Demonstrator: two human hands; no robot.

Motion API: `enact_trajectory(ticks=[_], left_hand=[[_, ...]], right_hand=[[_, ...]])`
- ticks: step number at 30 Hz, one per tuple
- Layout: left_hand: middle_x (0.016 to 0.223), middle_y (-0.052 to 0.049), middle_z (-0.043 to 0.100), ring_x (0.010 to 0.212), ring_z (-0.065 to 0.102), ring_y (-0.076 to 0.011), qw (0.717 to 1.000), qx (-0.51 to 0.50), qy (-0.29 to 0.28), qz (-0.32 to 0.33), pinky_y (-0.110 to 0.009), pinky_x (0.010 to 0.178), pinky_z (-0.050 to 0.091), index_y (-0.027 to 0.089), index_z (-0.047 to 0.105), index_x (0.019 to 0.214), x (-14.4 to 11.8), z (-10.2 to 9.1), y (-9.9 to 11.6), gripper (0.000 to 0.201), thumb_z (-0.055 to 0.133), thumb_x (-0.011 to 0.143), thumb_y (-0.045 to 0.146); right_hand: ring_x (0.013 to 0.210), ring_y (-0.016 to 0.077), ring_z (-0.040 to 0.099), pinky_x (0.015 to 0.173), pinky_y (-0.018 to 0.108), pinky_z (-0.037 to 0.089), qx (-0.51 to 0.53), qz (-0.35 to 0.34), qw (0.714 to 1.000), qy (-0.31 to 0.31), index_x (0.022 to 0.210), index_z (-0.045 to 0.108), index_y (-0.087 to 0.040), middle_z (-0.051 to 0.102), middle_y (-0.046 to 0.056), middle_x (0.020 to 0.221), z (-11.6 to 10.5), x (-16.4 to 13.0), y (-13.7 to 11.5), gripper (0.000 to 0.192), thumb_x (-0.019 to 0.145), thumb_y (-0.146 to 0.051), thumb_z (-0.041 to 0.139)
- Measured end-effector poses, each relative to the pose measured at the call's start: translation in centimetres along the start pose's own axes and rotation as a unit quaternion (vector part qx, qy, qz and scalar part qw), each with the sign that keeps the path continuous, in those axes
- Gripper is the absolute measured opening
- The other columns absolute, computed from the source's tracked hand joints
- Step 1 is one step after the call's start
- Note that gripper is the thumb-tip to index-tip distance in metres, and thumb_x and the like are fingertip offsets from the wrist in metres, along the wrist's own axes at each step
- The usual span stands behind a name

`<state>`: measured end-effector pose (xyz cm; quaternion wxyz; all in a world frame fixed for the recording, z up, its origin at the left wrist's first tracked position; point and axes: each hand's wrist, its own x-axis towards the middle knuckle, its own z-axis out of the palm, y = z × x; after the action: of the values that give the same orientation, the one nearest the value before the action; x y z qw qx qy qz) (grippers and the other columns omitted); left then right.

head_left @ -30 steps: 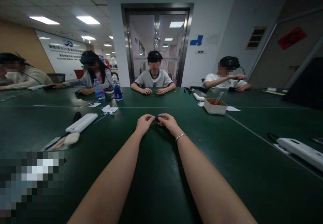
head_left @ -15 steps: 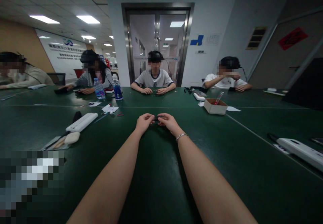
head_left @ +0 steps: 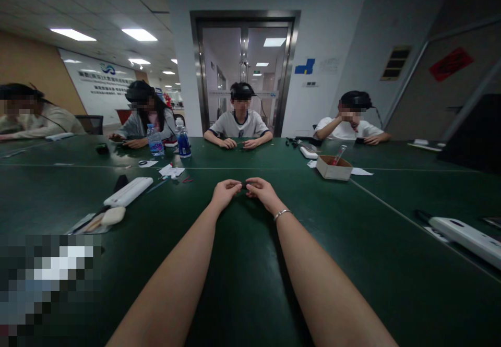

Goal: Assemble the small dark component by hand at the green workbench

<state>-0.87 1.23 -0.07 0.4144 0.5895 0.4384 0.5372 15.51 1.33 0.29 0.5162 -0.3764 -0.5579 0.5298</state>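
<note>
I see hands barely shifted. Left hand (head_left: 224, 192) and right hand (head_left: 263, 191) both pinch small dark object (head_left: 244, 184); cardboard box (head_left: 334, 167) at 2 o'clock.

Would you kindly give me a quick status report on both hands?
Left hand and right hand pinch small dark object together. Above green table. Nothing obstructing.

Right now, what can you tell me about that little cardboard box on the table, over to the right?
The cardboard box is small, shallow and brown, with an open top. It sits flat on the green table, beside white paper. A slim pen-like thing with a red end leans out of it. No hand touches it.
</note>
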Motion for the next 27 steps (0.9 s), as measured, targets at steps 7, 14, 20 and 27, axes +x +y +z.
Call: enact_trajectory(ticks=[7, 14, 20, 27], left_hand=[[0.071, -0.007, 0.068, 0.068, 0.062, -0.0163, 1.000, -0.009, -0.011, -0.021, -0.028, 0.065, 0.048, 0.013, 0.070, 0.083, 0.37, -0.17, -0.57, 0.033, 0.074, 0.062, 0.038], [0.071, -0.007, 0.068, 0.064, 0.060, -0.0148, 0.999, 0.013, -0.024, -0.028, -0.026, 0.061, 0.045, 0.012, 0.069, 0.082, 0.37, -0.48, -0.59, 0.034, 0.070, 0.066, 0.042], [0.069, -0.006, 0.067, 0.063, 0.059, -0.0145, 0.999, 0.010, -0.024, -0.031, -0.026, 0.059, 0.044, 0.012, 0.068, 0.077, 0.29, -0.36, -0.35, 0.035, 0.070, 0.065, 0.045], [0.076, -0.007, 0.068, 0.073, 0.062, -0.0170, 1.000, 0.001, -0.022, 0.003, -0.030, 0.070, 0.048, 0.013, 0.068, 0.084, 0.17, -0.31, -0.31, 0.033, 0.073, 0.063, 0.038]], right_hand=[[0.057, 0.0094, 0.062, 0.053, 0.019, 0.049, 0.001, -0.001, 1.000, -0.009, 0.094, 0.060, -0.015, 0.064, 0.000, 0.068, -0.06, -0.07, -0.02, 0.025, 0.071, -0.015, 0.069], [0.058, 0.0094, 0.062, 0.053, 0.019, 0.049, 0.007, -0.008, 1.000, -0.023, 0.094, 0.060, -0.016, 0.064, -0.001, 0.069, -0.14, -0.26, -0.19, 0.029, 0.068, -0.020, 0.073], [0.057, 0.0090, 0.062, 0.052, 0.018, 0.049, 0.007, -0.006, 1.000, -0.022, 0.093, 0.061, -0.015, 0.063, -0.001, 0.070, 0.01, -0.45, -0.51, 0.028, 0.068, -0.020, 0.074], [0.054, 0.0083, 0.061, 0.051, 0.017, 0.049, 0.008, 0.005, 1.000, 0.001, 0.091, 0.061, -0.014, 0.064, -0.001, 0.066, 0.12, -0.26, -0.42, 0.024, 0.070, -0.017, 0.072]])
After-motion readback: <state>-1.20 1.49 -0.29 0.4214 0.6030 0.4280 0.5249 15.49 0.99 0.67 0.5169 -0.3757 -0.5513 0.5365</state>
